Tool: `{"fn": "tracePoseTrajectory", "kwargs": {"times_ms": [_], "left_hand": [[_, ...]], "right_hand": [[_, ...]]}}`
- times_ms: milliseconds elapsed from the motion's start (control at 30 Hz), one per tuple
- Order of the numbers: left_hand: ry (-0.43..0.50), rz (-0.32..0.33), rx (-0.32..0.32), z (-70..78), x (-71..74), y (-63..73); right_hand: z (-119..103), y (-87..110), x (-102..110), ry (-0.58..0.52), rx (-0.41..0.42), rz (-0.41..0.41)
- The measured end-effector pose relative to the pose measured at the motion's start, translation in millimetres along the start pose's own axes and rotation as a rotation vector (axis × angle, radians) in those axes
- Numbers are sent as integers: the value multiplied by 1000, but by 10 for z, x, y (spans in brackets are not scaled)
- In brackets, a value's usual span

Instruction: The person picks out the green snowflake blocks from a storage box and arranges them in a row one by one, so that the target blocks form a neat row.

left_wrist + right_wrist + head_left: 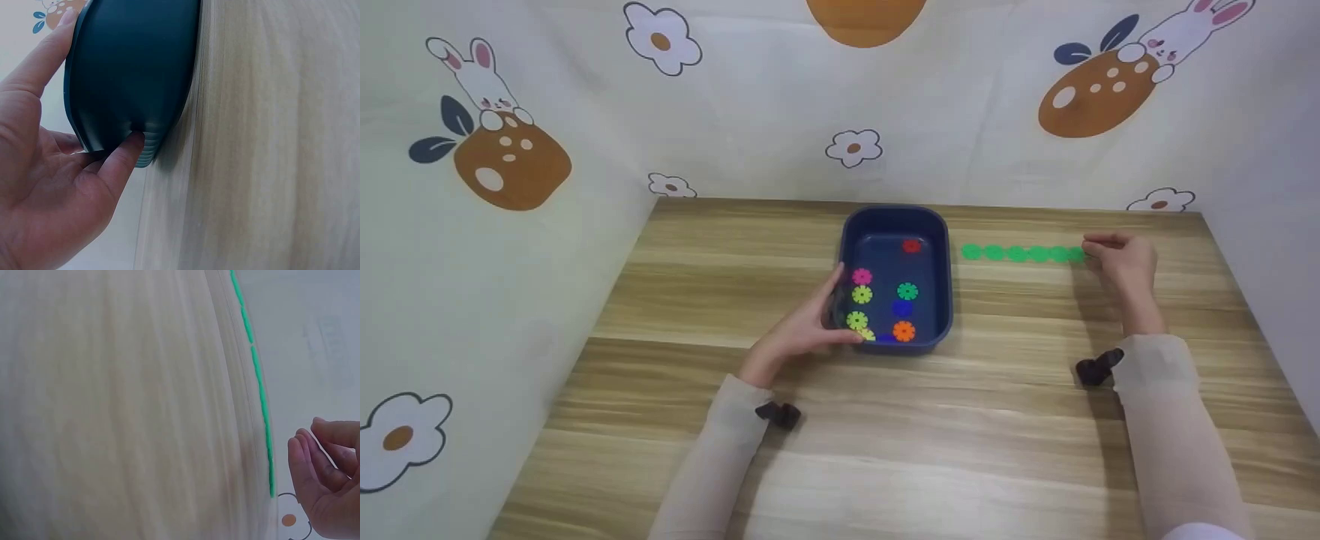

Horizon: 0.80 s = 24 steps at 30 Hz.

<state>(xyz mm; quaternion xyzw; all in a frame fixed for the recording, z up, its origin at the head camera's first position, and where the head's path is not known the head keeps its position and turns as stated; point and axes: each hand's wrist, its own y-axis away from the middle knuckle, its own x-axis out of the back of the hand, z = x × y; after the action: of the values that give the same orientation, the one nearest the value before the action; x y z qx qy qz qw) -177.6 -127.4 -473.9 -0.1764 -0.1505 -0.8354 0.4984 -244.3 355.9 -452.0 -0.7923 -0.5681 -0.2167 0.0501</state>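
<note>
In the head view a dark blue plastic bin [885,262] sits on the table with several small notched discs inside. My left hand [804,324] holds it by the left side, thumb at the front corner. The left wrist view shows fingers curled against the bin's wall [135,62]. To the right of the bin, several green notched discs [1017,253] form a straight row. My right hand [1130,266] is at the row's right end. In the right wrist view its bent fingers hold nothing and stand apart from the green row [262,399].
Inside the bin lie a red disc [911,246], a pink disc [862,277], a green disc [907,291], an orange disc [904,331], and several yellow and blue ones. A patterned cloth [750,112] hangs behind the wooden table [840,442] and at its sides.
</note>
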Motion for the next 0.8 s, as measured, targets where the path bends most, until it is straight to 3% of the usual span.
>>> {"fn": "tracePoseTrajectory", "kwargs": {"times_ms": [100, 300, 400, 567, 800], "left_hand": [[-5, 3, 12, 3, -4, 0], [29, -5, 40, 11, -12, 4], [32, -1, 45, 9, -16, 7], [25, 0, 48, 21, -18, 15], [28, -4, 42, 34, -7, 10]], "right_hand": [[-15, 12, -37, -2, 18, -9], [-71, 35, -111, 138, 82, -13], [-116, 60, -159, 142, 91, -30], [-207, 133, -265, 90, 122, -73], [-409, 286, -477, -114, 177, -164]]}}
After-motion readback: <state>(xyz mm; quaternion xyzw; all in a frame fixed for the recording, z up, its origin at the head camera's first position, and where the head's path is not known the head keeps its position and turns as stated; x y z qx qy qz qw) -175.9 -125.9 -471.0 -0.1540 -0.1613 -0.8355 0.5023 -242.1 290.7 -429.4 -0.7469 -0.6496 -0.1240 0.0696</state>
